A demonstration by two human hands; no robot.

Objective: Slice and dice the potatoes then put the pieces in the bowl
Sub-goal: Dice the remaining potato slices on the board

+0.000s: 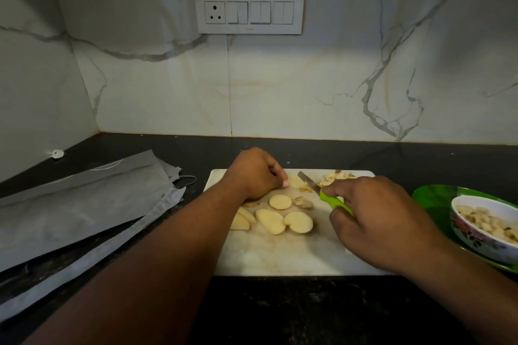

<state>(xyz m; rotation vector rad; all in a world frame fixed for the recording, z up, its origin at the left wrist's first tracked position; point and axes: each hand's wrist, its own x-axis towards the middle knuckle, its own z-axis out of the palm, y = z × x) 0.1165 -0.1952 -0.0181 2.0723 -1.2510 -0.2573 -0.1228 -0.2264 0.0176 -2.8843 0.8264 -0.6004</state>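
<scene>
Several round potato slices [280,202] lie on the white cutting board [280,255], just in front of my hands. My left hand [255,173] has its fingers curled down onto a potato piece [295,180] at the board's far side and holds it in place. A green-handled knife [330,199] is gripped in my right hand [375,218], its blade angled toward that piece. A heap of diced potato [333,176] sits at the far edge of the board. To the right stands the flowered bowl [482,230], partly filled with diced pieces.
The bowl rests on a green plate [431,199] at the right edge. Grey folded cloth bags [84,204] cover the dark counter to the left of the board. A marble wall with a switch panel [249,12] rises behind.
</scene>
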